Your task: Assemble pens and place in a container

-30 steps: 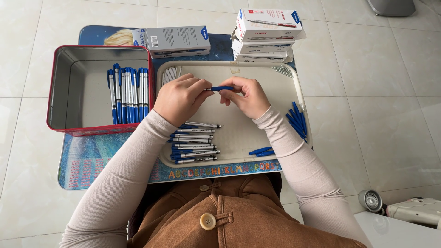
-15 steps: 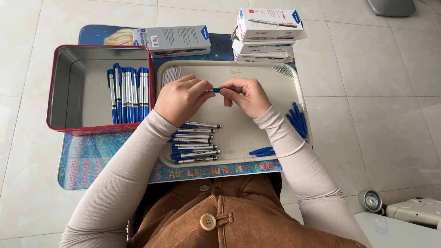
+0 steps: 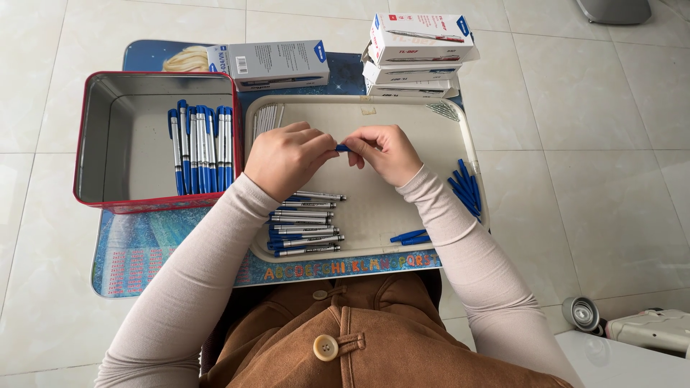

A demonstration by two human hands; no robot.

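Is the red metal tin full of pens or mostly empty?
Mostly empty. The red metal tin holds one row of blue-and-white pens against its right wall; the rest is bare grey bottom.

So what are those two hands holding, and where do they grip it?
A blue pen, held between both hands over the tray: the left hand pinches one end, the right hand the other. Only a short middle bit shows.

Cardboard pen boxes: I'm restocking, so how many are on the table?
4: one grey cardboard pen box lies behind the red metal tin; three white ones are stacked behind the beige plastic tray. Others may be hidden.
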